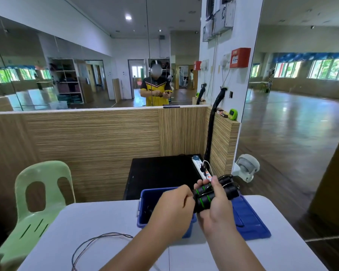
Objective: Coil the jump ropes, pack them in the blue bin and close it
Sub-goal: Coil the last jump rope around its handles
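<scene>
My right hand (215, 207) grips a pair of black jump-rope handles with green rings (203, 200), held together above the table. My left hand (172, 208) is curled at the handles' near end, its fingers pinching the thin rope there. That rope's cord (98, 238) trails down in loose loops over the white table (106, 222) at the left. Behind my hands stands the open blue bin (144, 208); something dark lies inside it. The bin's blue lid (250, 220) lies flat to its right.
A pale green plastic chair (37, 202) stands at the table's left. Behind the table a black box carries a white power strip (201, 169). A wood-grain partition, mirrors and a small white fan (247, 167) lie beyond.
</scene>
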Available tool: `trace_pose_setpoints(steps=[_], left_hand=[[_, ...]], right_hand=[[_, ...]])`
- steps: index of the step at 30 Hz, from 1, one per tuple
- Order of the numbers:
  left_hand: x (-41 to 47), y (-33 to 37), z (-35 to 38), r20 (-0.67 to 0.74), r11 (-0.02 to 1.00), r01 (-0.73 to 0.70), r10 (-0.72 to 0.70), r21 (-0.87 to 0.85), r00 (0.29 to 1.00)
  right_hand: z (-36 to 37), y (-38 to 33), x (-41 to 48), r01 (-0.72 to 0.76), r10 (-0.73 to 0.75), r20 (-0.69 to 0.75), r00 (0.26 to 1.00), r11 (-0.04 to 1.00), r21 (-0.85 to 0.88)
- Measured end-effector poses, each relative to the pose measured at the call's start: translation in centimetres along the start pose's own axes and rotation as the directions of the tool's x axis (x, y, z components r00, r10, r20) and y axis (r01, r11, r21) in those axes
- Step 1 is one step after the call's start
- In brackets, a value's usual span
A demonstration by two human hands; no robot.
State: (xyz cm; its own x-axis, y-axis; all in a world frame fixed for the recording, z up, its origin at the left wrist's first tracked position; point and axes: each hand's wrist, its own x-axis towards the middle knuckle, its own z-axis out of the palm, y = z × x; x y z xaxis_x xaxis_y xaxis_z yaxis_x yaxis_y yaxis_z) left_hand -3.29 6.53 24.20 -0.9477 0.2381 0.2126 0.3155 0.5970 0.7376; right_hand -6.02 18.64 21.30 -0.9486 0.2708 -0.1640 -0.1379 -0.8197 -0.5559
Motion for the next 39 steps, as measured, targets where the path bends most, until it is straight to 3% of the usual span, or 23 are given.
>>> trace_pose_setpoints(steps=[3, 6, 9, 14, 19, 22, 24, 29, 32, 34, 39], left_hand=[[-1.4, 0.1, 0.7, -0.105, 0.999, -0.011, 0.007, -0.035, 0.994], [-2.8, 0.0, 2.1, -0.143, 0.987, -0.001, -0.022, -0.163, 0.989], [-3.9, -0.2, 3.5, -0.139, 0.923, 0.076, -0.137, -0.377, 0.981], [-3.5, -0.8, 3.9, 0.039, 0.673, 0.232, -0.289, -0.702, 0.957], [-2.6, -2.2, 3.9, 0.224, 0.499, 0.321, -0.246, -0.805, 0.943], [-1.9, -3.8, 2.8, 0.305, 0.550, 0.340, -0.157, -0.763, 0.939], [-1.2, -4.4, 1.6, 0.360, 0.668, 0.318, -0.080, -0.673, 0.930], [1.3, -4.6, -2.3, 0.457, 0.968, 0.122, -0.009, -0.218, 0.890], [3.1, -4.9, -4.3, 0.557, 0.996, 0.047, -0.078, 0.069, 0.827], [3.9, -4.8, -5.0, 0.605, 0.993, 0.049, -0.102, 0.103, 0.790], [5.0, -3.6, -6.3, 0.612, 0.983, 0.032, -0.138, 0.181, 0.779]], right_hand=[[0.4, 0.0, 0.3, -0.014, 0.014, -0.008, 1.000, 1.000, 0.017], [0.7, -0.3, 0.8, -0.012, 0.012, -0.008, 1.000, 0.999, 0.035], [1.4, -1.1, 0.6, 0.030, -0.032, 0.034, 0.999, 0.998, 0.059], [2.8, -1.3, -1.4, -0.002, -0.004, 0.060, 0.998, 0.994, 0.105], [3.8, -1.8, -2.8, -0.030, 0.019, 0.081, 0.997, 0.990, 0.140], [3.6, -1.9, -3.2, -0.049, 0.029, 0.119, 0.993, 0.984, 0.169], [3.4, -1.5, -3.5, -0.086, 0.058, 0.154, 0.986, 0.978, 0.189], [2.5, -1.1, -4.4, -0.156, 0.130, 0.199, 0.971, 0.980, 0.121], [1.7, -0.8, -5.4, -0.218, 0.204, 0.219, 0.954, 0.975, 0.044], [1.3, -0.6, -6.0, -0.231, 0.225, 0.234, 0.946, 0.973, -0.003], [0.3, -0.6, -6.3, -0.193, 0.221, 0.250, 0.943, 0.972, -0.132]])
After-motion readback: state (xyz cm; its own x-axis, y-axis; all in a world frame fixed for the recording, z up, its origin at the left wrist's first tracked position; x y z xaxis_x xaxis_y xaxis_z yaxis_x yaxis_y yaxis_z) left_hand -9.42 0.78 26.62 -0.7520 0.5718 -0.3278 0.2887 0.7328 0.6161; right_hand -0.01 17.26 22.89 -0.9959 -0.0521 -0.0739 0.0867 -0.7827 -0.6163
